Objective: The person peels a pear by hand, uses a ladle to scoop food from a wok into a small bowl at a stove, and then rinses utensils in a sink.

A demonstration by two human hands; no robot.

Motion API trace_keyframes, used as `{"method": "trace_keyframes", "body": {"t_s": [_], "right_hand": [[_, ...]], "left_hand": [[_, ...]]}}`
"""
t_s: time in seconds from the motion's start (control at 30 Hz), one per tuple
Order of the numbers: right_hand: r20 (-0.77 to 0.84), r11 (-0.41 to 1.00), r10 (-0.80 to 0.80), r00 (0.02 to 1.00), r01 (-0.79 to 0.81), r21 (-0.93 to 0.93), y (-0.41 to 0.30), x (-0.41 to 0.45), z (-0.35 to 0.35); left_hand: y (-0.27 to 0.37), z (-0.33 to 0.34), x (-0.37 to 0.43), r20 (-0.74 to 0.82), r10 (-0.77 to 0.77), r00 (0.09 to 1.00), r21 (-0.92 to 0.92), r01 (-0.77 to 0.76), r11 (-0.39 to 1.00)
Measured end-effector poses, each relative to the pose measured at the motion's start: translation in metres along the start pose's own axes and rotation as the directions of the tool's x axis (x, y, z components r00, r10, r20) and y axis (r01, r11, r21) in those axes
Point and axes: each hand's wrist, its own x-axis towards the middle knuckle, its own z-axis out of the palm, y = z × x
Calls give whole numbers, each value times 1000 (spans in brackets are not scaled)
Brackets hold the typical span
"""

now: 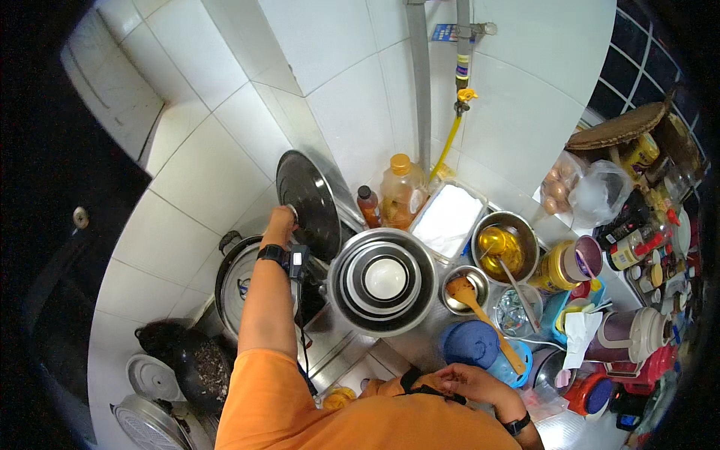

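My left hand (278,226) reaches forward on the left and grips the knob of a large dark pot lid (306,194). That lid stands nearly upright by the tiled wall. Under my left forearm sits a dark-rimmed pot (220,292) with a pale metal surface inside it; the forearm hides part of it. To the right of the lid is a stack of nested steel basins (342,264) with a small white bowl (385,278) innermost. My right hand (464,379) is held at my waist, fingers bent, beside a black strap (430,390). Whether it grips the strap is unclear.
An oil bottle (398,197), a sauce bottle (368,208) and a white-topped container (450,219) line the wall. Further right are a steel pot of oil (506,244), a wooden spatula (489,323) and a blue-lidded jar (472,344). A dark wok (185,360) lies lower left.
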Motion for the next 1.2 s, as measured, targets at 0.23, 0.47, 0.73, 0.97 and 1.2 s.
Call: {"method": "trace_keyframes", "body": {"t_s": [0.23, 0.47, 0.73, 0.97, 1.2], "right_hand": [[12, 992, -42, 999, 41, 117, -4, -12, -2], [10, 997, -42, 999, 41, 65, -4, -13, -7], [123, 993, -68, 990, 78, -84, -31, 0, 9], [300, 964, -50, 953, 125, -236, -22, 38, 48], [328, 953, -5, 945, 104, -285, -24, 72, 125]], "left_hand": [[-92, -12, 59, 187, -70, 980, 198, 33, 980], [-111, -19, 46, 186, 116, 976, 211, -155, 965], [48, -20, -74, 274, -92, 957, -509, 225, 831], [68, -148, -210, 48, 220, 974, -655, -136, 743], [-51, -264, -349, -319, 70, 945, -579, -253, 776]]}}
